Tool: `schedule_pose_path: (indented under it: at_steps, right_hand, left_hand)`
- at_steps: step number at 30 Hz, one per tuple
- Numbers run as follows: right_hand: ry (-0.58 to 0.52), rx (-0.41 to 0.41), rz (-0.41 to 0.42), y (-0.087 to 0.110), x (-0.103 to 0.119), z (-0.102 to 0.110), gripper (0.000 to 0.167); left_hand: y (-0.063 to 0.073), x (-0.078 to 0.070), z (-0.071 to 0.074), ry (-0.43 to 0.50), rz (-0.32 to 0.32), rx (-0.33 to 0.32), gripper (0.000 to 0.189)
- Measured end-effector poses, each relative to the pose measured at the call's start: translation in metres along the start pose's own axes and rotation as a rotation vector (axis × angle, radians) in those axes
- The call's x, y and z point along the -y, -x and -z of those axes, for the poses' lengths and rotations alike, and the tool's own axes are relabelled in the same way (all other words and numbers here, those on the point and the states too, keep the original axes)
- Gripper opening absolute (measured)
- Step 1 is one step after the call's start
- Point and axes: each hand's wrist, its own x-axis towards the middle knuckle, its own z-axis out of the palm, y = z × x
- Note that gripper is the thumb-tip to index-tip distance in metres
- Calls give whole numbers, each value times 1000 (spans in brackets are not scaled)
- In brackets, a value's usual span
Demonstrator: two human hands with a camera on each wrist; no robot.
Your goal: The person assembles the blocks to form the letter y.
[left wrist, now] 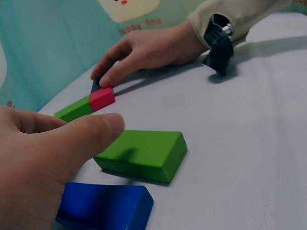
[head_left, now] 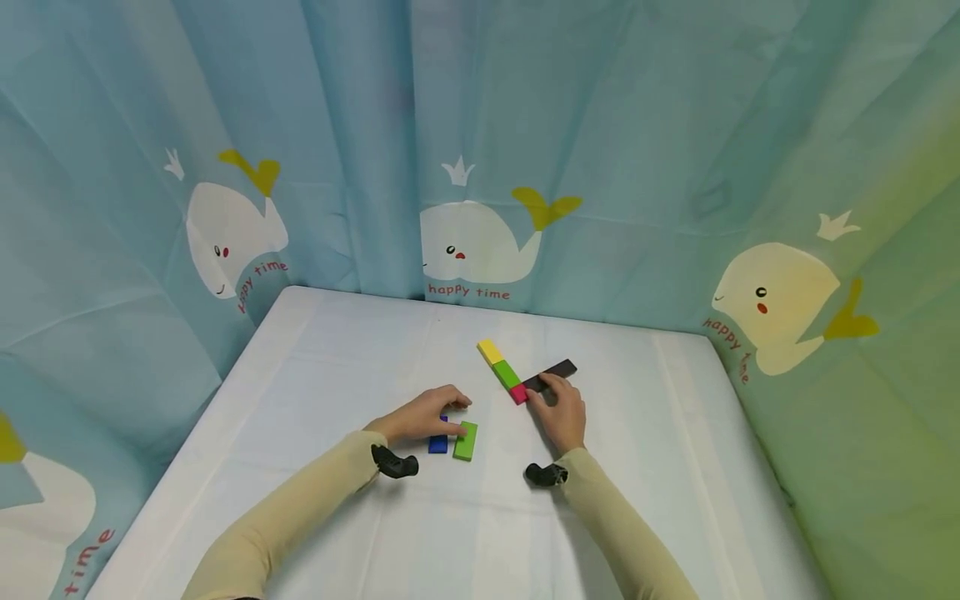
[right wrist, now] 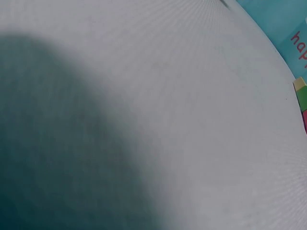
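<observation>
**Fingers of right hand (head_left: 562, 412) pinch black strip (head_left: 562, 367); left fingers spread, holding nothing**

Landmark: red block (head_left: 518, 395). Black strip meets it, angling off far right; one block or two, can't tell, fingers cover part. Right thumb and index narrow on its near end, right beside the red block, probably to seat it snug there. Green block (head_left: 506, 374) touches the red block's far-left end, yellow block (head_left: 490, 352) beyond, end to end, likely to make one straight arm. Left hand (head_left: 422, 415) hovers near-left of it, above blue block (head_left: 438, 445); thumb over loose green block (head_left: 466, 442). Both lie flat on the counter (head_left: 337, 350), apart from the red block, seemingly spares.
</observation>
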Motion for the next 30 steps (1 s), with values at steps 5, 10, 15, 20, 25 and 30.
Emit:
schedule_pose_path:
  at_steps: [5, 10, 15, 20, 25, 30]
  right_hand:
    - [-8, 7, -9, 0, 0, 1, 44]
    - [-8, 1, -5, 1, 0, 0, 44]
    - [-4, -11, 9, 0, -1, 0, 43]
    - [-7, -11, 10, 1, -1, -1, 43]
    - [-8, -32, 30, 0, -1, -1, 43]
    - [-11, -42, 43, 0, -3, -1, 43]
  left_hand:
    - [3, 2, -5, -81, -22, 55, 58]
    - [5, 2, -7, -127, -62, 89, 60]
    - [6, -3, -5, -136, -99, 104, 59]
    - [8, -7, -5, -156, -111, 125, 57]
    - [11, -9, -3, -154, -110, 137, 60]
    - [12, -9, -3, -169, -129, 148, 64]
